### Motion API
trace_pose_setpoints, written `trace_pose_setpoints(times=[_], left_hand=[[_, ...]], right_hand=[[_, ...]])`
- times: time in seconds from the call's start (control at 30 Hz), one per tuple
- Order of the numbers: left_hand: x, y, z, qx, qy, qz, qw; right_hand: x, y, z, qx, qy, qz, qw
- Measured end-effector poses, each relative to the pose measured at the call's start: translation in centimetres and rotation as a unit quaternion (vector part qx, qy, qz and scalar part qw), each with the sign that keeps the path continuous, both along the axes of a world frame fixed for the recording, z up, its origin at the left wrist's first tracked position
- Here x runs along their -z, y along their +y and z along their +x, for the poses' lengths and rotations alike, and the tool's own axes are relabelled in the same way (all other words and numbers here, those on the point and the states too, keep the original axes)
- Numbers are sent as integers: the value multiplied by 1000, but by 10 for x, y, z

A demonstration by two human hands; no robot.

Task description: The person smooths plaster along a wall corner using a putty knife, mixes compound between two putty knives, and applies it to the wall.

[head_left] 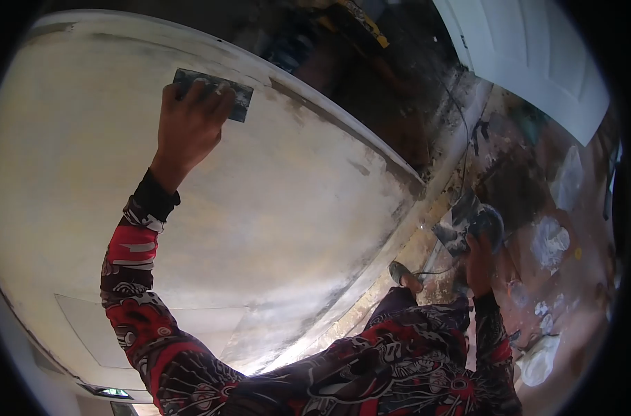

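Note:
My left hand (pixel 189 128) is raised against the pale wall (pixel 274 187), its fingers closed over a dark rectangular putty scraper (pixel 241 105). The scraper lies against the upper wall, with whitish residue near my fingertips. Low on the right, my right hand (pixel 479 267) is closed on a dark flat plate (pixel 454 237) smeared with white paste. Dimness hides the exact outline of that plate and how my fingers sit on it. A round, bucket-like shape (pixel 494 223) shows just behind this hand.
A dark opening (pixel 391 104) borders the wall, with a yellow-and-black object (pixel 362 24) inside. A white panelled door (pixel 537 55) stands at upper right. Crumpled clear plastic (pixel 550 243) and a white bag (pixel 539 360) lie on the dirty floor. My foot (pixel 404 276) is near the wall base.

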State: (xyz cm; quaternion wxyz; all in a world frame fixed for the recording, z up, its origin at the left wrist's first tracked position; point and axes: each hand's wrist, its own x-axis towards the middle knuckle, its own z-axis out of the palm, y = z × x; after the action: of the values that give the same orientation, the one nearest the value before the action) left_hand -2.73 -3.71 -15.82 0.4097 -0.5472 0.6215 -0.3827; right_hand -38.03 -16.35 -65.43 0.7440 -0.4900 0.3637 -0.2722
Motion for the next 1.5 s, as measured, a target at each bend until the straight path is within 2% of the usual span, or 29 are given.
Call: trace_pose_setpoints(times=[0.07,0.1,0.17,0.23,0.3,0.37,0.43,0.53,0.63,0.77,1.03,1.13,1.23,1.33,1.5], left_hand=[[-7,5,2,19,-15,-15,1000],[-10,5,3,28,-26,-21,999],[-15,5,5,46,-47,-32,997],[-16,4,3,55,-37,-39,997],[-12,-1,3,59,-19,-36,997],[4,-4,3,53,5,-26,998],[28,-8,9,59,14,-13,998],[56,-22,16,62,-8,10,998],[74,-33,34,69,-37,13,997],[87,-26,53,47,-45,41,997],[82,-13,47,15,0,103,995],[78,-8,37,-34,88,114,989],[77,-2,39,20,66,65,996],[75,-11,44,43,38,26,998],[82,-22,57,62,23,27,997]], right_hand=[[14,1,-4,-4,15,-73,997],[7,0,-4,-6,14,-70,997],[-4,0,1,10,-15,-1,1000],[-18,0,1,46,-62,133,988],[-4,1,-1,20,-10,-3,1000],[9,4,-7,3,-1,-23,1000],[-10,0,-4,2,-40,69,997],[-10,2,-1,13,-53,118,992],[1,3,-4,-8,-23,43,999],[5,7,-4,21,-18,73,997],[1,3,-4,8,-29,115,993],[6,3,-3,25,-39,112,993],[10,6,0,44,-24,76,996],[9,4,-1,37,-19,107,993],[-9,3,-7,36,-44,113,992]])
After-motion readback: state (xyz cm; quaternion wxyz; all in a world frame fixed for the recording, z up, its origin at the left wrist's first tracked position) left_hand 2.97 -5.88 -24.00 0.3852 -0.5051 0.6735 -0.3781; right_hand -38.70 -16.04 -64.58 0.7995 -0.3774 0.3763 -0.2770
